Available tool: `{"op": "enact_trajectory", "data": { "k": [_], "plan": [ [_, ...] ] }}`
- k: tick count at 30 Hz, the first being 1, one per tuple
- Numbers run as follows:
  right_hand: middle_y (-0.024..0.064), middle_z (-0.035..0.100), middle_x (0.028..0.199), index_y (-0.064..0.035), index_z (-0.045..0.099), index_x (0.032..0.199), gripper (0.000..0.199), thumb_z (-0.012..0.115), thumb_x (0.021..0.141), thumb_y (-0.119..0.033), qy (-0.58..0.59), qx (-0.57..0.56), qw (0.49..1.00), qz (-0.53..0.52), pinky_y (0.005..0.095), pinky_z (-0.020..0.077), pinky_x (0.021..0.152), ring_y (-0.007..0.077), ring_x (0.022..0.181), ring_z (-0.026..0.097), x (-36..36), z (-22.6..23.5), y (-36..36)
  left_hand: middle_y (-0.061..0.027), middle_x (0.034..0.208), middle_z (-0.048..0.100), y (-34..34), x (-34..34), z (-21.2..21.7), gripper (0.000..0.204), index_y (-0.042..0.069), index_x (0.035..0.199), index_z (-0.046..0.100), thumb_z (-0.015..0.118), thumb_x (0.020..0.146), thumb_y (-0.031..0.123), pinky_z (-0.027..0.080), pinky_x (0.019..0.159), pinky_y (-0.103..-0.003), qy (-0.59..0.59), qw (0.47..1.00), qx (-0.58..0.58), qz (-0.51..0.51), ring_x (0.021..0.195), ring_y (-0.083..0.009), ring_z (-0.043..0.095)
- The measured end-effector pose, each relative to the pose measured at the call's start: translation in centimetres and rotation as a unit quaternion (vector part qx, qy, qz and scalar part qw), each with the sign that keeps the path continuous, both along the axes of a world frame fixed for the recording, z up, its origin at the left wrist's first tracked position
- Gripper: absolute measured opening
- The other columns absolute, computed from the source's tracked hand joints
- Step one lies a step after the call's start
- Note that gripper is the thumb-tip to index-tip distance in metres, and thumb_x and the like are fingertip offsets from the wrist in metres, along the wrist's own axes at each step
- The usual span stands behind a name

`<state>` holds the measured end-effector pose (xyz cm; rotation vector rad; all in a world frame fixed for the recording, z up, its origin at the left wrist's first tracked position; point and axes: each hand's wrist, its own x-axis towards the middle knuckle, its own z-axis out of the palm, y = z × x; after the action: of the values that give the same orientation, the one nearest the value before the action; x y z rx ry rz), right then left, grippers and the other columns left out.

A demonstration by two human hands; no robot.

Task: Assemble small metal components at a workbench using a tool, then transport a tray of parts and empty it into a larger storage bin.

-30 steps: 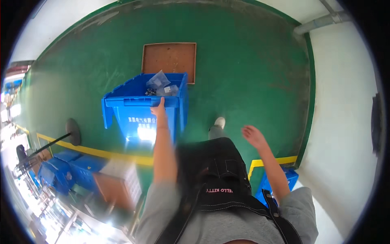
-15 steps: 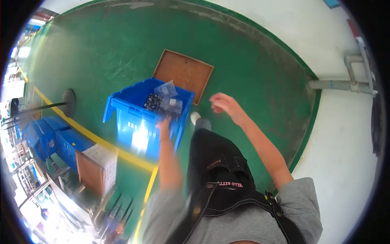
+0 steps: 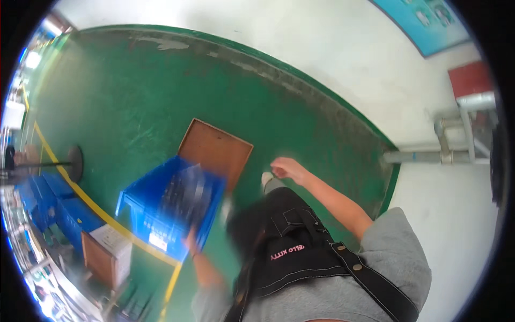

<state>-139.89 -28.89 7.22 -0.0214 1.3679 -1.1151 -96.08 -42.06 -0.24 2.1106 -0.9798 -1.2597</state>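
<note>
A deep blue plastic bin (image 3: 140,222) stands on the green floor, smeared by motion. Inside it lie clear plastic bags (image 3: 188,188) and dark small pieces, too blurred to make out. My left hand (image 3: 191,242) is at the bin's near right side, seemingly touching the rim; its fingers are blurred, so their grip is unclear. Out to the right, my right hand (image 3: 288,169) hangs over the floor, apart from the bin. Its fingers are loosely curled with nothing visible in them.
Behind the bin lies a shallow brown tray (image 3: 217,147). To the left are more blue bins (image 3: 75,217), a brown and white box (image 3: 110,252) and a post with a round base (image 3: 75,163). A yellow floor line (image 3: 91,201) passes between. Grey pipes (image 3: 413,157) run along the right wall.
The view has shifted, so the bin and tray sit lower and further left. My left hand stays by the bin's near side; my right hand remains apart from it, fingers still curled.
</note>
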Motion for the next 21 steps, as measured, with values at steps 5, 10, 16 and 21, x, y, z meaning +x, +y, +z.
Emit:
{"op": "enact_trajectory", "data": {
  "k": [5, 10, 16, 21],
  "plan": [
    [0.0009, 0.052, 0.064, -0.008, 0.051, 0.075, 0.014, 0.053, 0.072, -0.021, 0.095, 0.038, 0.991, 0.087, 0.0217, 0.0415, 0.055, 0.0083, 0.057, 0.049, -9.8, 0.3, -1.6, -0.0102, 0.095, 0.05, 0.7, 4.2, -1.7, 0.055, 0.003, 0.114, 0.032, 0.061, 0.068, 0.011, 0.046, 0.061, -0.031, 0.055, 0.998, 0.018, 0.006, 0.08, -0.0188, 0.05],
    [-0.0003, 0.051, 0.065, -0.0068, 0.051, 0.077, 0.015, 0.051, 0.074, -0.022, 0.178, -0.035, 0.935, 0.304, 0.0198, 0.0398, 0.054, 0.0066, 0.058, 0.048, -7.2, -1.1, -12.3, -0.0159, 0.095, 0.051, 1.7, 4.1, -3.9, 0.066, -0.005, 0.115, 0.029, 0.066, 0.064, 0.015, 0.044, 0.065, -0.026, -0.039, 0.997, -0.066, -0.013, 0.078, -0.0179, 0.052],
    [0.0083, 0.053, 0.071, -0.0049, 0.051, 0.079, 0.02, 0.056, 0.066, -0.019, 0.33, -0.389, 0.605, 0.611, 0.032, 0.0418, 0.06, 0.0216, 0.069, 0.053, 12.7, 0.2, -24.2, -0.0159, 0.087, 0.053, 4.3, 3.3, -2.2, 0.068, -0.005, 0.111, 0.033, 0.069, 0.058, 0.017, 0.044, 0.063, -0.027, -0.117, 0.991, -0.063, 0.034, 0.075, -0.0187, 0.052],
    [0.0031, 0.051, 0.087, -0.007, 0.053, 0.082, 0.022, 0.056, 0.063, -0.017, 0.493, -0.611, 0.213, 0.582, 0.0324, 0.0407, 0.069, 0.0198, 0.089, 0.047, 27.7, 0.7, -29.3, -0.0172, 0.086, 0.054, 2.2, -0.6, 1.3, 0.065, -0.004, 0.106, 0.037, 0.07, 0.054, 0.018, 0.043, 0.066, -0.031, -0.123, 0.992, -0.002, 0.025, 0.076, -0.023, 0.053]
  ]
}}
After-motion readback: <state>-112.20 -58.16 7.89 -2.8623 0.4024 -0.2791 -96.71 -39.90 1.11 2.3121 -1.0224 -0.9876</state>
